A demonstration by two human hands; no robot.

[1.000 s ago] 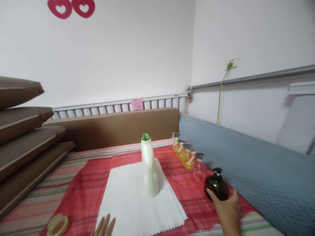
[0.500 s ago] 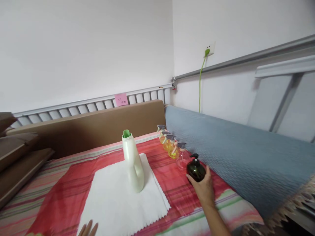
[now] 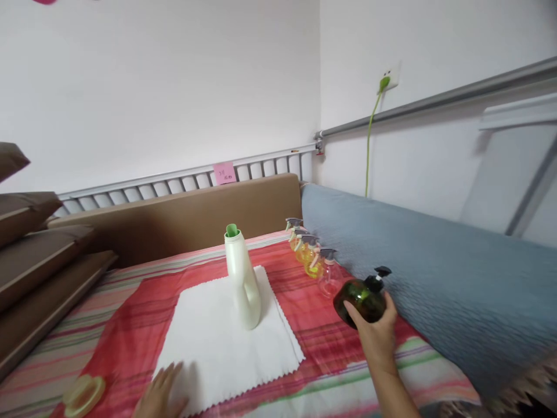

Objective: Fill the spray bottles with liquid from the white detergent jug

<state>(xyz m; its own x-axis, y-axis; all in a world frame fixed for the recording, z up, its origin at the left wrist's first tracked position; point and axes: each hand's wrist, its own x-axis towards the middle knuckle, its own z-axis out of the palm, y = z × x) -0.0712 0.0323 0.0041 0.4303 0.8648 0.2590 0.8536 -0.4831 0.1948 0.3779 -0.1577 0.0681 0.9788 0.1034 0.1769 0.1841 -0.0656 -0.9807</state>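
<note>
Gripping round dark-green pump bottle (image 3: 359,293) in our right hand (image 3: 379,338), body wrapped probably for steadiness | right of white scalloped cloth (image 3: 204,325) | left hand (image 3: 159,393), fingers apart, at its left edge

Right hand (image 3: 378,335), left hand (image 3: 160,393); bare.
Right was curled in a grasp; left open, palm down, fingers extended.

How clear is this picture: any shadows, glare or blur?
All in the head view: a faint shadow beside the left hand on the white cloth; a greenish patch, perhaps glare, on the dark pump bottle in the right hand; writing on the pink note is hard to read.
</note>
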